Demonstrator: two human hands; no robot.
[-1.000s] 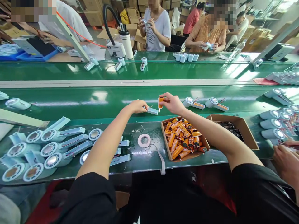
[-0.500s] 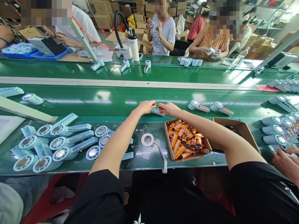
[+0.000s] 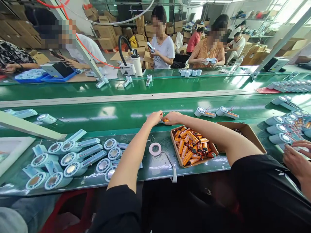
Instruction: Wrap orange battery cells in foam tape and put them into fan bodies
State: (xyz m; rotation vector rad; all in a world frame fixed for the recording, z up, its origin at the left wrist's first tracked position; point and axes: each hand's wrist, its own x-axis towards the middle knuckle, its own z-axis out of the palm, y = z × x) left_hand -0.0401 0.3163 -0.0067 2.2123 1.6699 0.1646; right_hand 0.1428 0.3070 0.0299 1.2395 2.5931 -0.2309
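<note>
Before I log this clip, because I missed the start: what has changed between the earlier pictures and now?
The right hand has brought the orange cell, first held upright, left and down to the blue case; the left hand has edged right, closer to it. Any release is hidden. The tape and heap of cells stayed put.

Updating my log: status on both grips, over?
Left grip, right grip close together at orange cylinder. Contact partly hidden. Cylinder-filled box near right forearm, not blocking.

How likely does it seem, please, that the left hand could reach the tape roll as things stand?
Probably yes: the tape roll lies uncovered on the bench, and nothing visibly stands between it and the left hand.
</note>
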